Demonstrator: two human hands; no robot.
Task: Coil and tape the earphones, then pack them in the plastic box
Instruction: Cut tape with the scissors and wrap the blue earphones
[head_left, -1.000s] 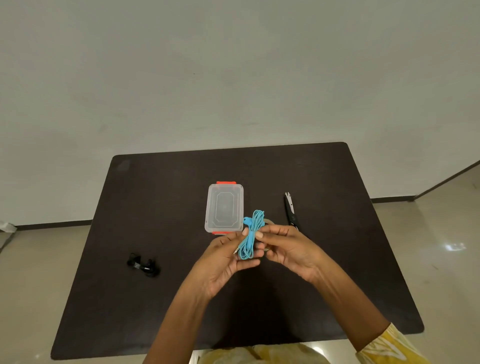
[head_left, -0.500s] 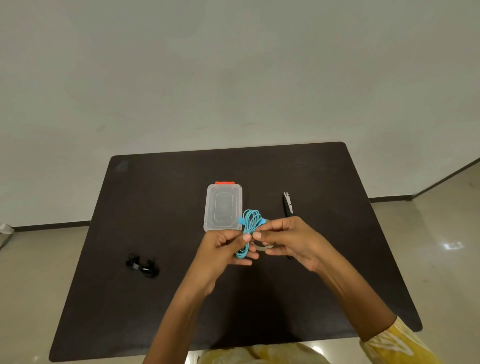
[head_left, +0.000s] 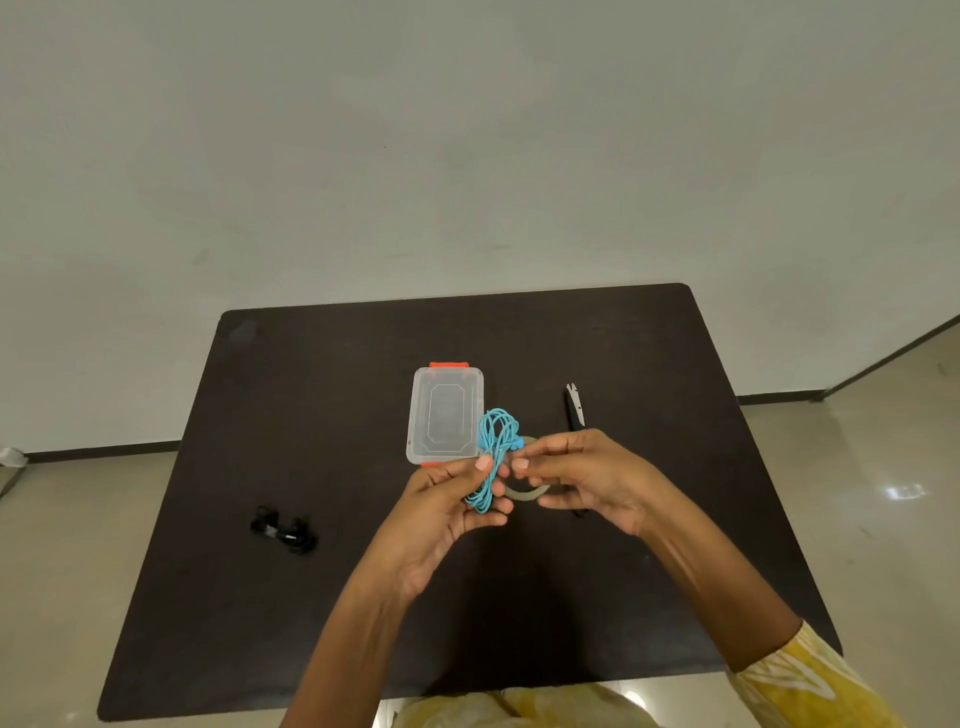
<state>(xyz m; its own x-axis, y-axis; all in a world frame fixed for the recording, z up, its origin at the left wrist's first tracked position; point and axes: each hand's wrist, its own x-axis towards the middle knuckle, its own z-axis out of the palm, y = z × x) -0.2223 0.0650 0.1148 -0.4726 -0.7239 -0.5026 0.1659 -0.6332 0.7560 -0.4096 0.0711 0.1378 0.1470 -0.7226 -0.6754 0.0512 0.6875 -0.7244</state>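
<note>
A coiled blue pair of earphones (head_left: 496, 452) is held above the dark table (head_left: 322, 415). My left hand (head_left: 441, 514) grips the coil, thumb across its middle. My right hand (head_left: 582, 475) pinches thumb and forefinger against the coil's right side, beside a blue earbud. What sits between those fingertips is too small to tell. The clear plastic box (head_left: 447, 413), lid on and orange clips at both ends, lies just behind the coil. A tape roll (head_left: 524, 493) lies on the table under my hands, partly hidden.
Black snips (head_left: 575, 408) lie right of the box, their lower end hidden by my right hand. A second, black pair of earphones (head_left: 284, 530) sits bundled at the table's left. A wall stands behind the table, and floor shows on both sides.
Both hands stayed together on the blue coil and shifted slightly away from me. The coil's loops now fan out above my left thumb, and more of the tape roll shows.
</note>
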